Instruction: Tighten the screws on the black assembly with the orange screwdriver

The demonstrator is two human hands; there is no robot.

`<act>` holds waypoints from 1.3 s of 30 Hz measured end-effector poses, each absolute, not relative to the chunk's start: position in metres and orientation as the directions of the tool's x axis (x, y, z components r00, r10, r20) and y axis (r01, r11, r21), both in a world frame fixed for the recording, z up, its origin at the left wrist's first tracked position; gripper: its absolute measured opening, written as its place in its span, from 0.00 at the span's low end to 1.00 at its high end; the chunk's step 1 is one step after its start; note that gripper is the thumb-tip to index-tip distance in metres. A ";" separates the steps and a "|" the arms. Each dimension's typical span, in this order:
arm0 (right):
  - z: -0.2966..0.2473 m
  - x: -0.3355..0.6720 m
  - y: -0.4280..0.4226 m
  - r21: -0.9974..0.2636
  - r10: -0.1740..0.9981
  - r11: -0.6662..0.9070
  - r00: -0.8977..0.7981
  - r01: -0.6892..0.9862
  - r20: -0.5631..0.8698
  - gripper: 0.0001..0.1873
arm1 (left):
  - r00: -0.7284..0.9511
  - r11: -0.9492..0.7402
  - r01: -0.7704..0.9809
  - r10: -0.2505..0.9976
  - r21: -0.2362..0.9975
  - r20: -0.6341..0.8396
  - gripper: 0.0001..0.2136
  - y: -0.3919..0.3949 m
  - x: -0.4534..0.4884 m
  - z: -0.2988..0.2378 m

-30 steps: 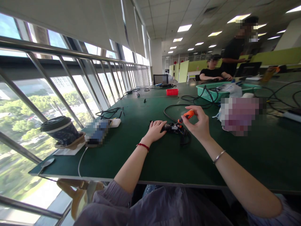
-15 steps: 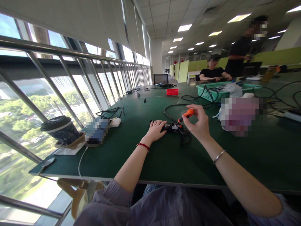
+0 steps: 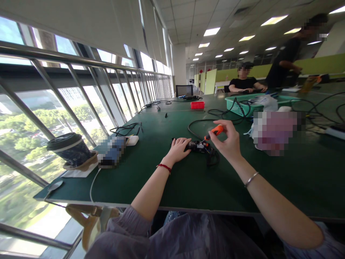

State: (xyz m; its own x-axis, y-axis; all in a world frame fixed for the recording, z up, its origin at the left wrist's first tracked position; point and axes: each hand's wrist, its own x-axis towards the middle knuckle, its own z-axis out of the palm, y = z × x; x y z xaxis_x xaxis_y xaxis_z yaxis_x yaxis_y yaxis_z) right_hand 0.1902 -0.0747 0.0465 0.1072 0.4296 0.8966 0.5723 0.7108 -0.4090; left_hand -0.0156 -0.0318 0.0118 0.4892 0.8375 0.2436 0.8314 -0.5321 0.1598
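Observation:
Between the thumb and fingers of my right hand (image 3: 228, 141) is an orange and black screwdriver (image 3: 214, 132), tilted with its shaft pointing down to the left. Its tip meets, or lies very close to, a small black device (image 3: 199, 146) with a silvery part and an orange bit. My left hand (image 3: 179, 148) is closed over the device's left end and holds it down on the green table (image 3: 188, 183). That end is mostly covered by my fingers. A black cable (image 3: 214, 158) lies bunched at the device's right end.
To the left stand a lidded cup (image 3: 69, 149), a blurred-out blue item (image 3: 111, 153) and a white block (image 3: 132, 140). Ahead are a small red box (image 3: 197, 105) and a green basket (image 3: 238, 107) with cables. A pixelated pink item (image 3: 277, 131) sits at right. Two people are beyond the table.
The standing person in the background has moved to the right. My left hand stays put on the device; the screwdriver in my right hand has shifted only slightly.

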 end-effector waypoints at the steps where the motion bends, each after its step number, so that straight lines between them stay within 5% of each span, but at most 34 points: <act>1: 0.046 0.191 -0.074 -0.419 0.442 0.696 0.110 0.583 0.890 0.11 | 0.488 -0.531 0.832 0.838 0.160 0.243 0.24 -0.032 -0.016 0.012; 14: 0.047 0.191 -0.074 -0.416 0.445 0.716 0.093 0.560 0.891 0.15 | 0.491 -0.536 0.830 0.833 0.156 0.253 0.24 -0.030 -0.016 0.009; 21: 0.047 0.194 -0.074 -0.409 0.456 0.670 0.091 0.620 0.885 0.08 | 0.490 -0.534 0.831 0.835 0.155 0.249 0.24 -0.030 -0.016 0.010; 27: 0.047 0.191 -0.075 -0.398 0.427 0.721 0.088 0.567 0.900 0.18 | 0.491 -0.536 0.829 0.834 0.158 0.251 0.24 -0.029 -0.017 0.008; 34: 0.047 0.193 -0.074 -0.412 0.453 0.671 0.098 0.617 0.886 0.08 | 0.489 -0.535 0.830 0.835 0.159 0.254 0.24 -0.029 -0.016 0.009; 39: 0.047 0.191 -0.076 -0.413 0.428 0.711 0.117 0.569 0.896 0.16 | 0.496 -0.542 0.825 0.830 0.158 0.257 0.24 -0.028 -0.017 0.008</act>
State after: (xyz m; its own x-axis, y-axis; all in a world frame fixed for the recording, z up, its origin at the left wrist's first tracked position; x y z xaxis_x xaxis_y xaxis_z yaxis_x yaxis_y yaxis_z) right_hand 0.1907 -0.0757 0.0475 0.1167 0.4279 0.8963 0.5693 0.7106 -0.4134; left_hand -0.0170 -0.0282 0.0077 0.4961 0.8295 0.2566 0.8251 -0.5424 0.1583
